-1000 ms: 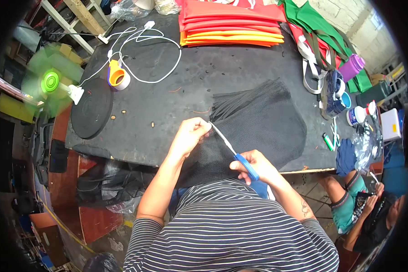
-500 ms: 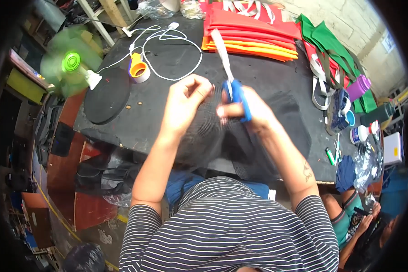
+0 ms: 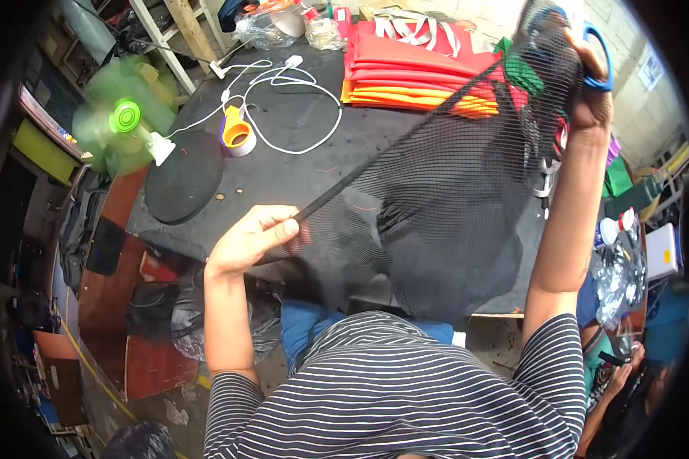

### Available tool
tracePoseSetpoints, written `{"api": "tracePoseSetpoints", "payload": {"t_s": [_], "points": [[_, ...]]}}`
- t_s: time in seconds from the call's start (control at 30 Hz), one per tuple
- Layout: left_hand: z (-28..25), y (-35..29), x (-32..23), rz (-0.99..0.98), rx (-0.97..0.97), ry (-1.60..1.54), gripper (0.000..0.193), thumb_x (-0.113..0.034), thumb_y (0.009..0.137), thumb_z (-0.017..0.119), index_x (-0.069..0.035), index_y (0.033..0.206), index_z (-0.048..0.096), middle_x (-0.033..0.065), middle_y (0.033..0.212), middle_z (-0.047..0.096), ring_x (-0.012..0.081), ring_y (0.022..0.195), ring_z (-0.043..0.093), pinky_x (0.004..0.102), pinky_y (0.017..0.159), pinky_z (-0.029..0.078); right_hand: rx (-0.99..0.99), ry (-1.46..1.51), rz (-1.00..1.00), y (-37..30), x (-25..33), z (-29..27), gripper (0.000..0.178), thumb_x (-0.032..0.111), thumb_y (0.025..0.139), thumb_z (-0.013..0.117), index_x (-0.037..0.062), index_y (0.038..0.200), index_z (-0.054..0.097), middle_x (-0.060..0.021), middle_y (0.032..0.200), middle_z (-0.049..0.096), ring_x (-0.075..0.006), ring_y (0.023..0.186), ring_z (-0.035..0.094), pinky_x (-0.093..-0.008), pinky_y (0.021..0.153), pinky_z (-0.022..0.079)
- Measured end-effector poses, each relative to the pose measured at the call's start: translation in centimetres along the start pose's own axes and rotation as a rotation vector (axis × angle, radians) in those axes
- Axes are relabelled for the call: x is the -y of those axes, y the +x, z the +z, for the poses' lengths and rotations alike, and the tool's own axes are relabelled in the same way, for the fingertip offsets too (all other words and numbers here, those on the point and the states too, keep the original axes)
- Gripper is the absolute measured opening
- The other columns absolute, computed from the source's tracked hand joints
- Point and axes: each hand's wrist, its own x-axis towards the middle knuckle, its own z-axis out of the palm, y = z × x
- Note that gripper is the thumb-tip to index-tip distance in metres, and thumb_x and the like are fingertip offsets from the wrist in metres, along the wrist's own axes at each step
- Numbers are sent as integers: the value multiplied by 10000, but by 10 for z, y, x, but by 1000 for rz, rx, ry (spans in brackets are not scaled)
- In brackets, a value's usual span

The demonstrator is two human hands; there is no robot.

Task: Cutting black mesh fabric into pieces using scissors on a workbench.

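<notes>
A sheer black mesh fabric (image 3: pixel 444 176) stretches in front of me, its bound edge pulled into a slanting line between my hands. My left hand (image 3: pixel 254 239) is closed, pinching that edge between thumb and fingers at the lower left. Raised at the far upper right, my right hand (image 3: pixel 589 99) grips the blue-handled scissors (image 3: pixel 606 69). The mesh's upper end bunches at this hand and partly covers its fingers. The scissor blades are hidden behind or within the mesh. The rest of the fabric hangs down over the dark table near my body.
Folded red and orange bags (image 3: pixel 413 61) are stacked at the back of the table (image 3: pixel 298 180). To the left lie a white cable (image 3: pixel 337 115), a tape dispenser (image 3: pixel 238 136), a black disc (image 3: pixel 182 180) and a running green fan (image 3: pixel 124 116). A person's hands (image 3: pixel 628 363) show at lower right.
My right hand has swung up and far right with the scissors, drawing the mesh taut. My left hand has moved down and left, holding the mesh edge.
</notes>
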Motion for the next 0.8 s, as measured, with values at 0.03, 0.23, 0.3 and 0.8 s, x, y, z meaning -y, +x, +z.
{"api": "tracePoseSetpoints", "payload": {"t_s": [0.03,0.23,0.3,0.8], "points": [[4,-1,-4,0,-6,-2,277,-271,885,546,0,857,599,29,768,588,83,675,511,224,632,423,412,149,122,-25,-12,56,393,52,793,595,-30,1170,525,-136,1111,597,-233,1019,573,-331,905,469],[44,17,-28,-30,44,-276,147,-148,833,615,-16,895,594,-12,733,575,22,587,469,162,517,365,-4,-159,146,-73,28,-3,498,107,809,590,-2,1268,430,-119,1166,549,-211,1016,556,-320,914,445],[53,23,-28,8,-7,-176,141,-118,819,630,-11,901,588,-14,734,572,21,602,474,165,525,363,-67,-372,174,-109,30,4,533,159,761,624,11,1240,444,-113,1133,540,-219,975,558,-333,876,451],[58,96,115,-173,-151,127,75,-56,824,547,-6,870,581,3,664,564,61,574,506,199,539,409,-293,-1087,266,-155,-115,-101,289,73,639,728,37,820,506,-55,747,601,-118,645,550,-246,604,458]]}}
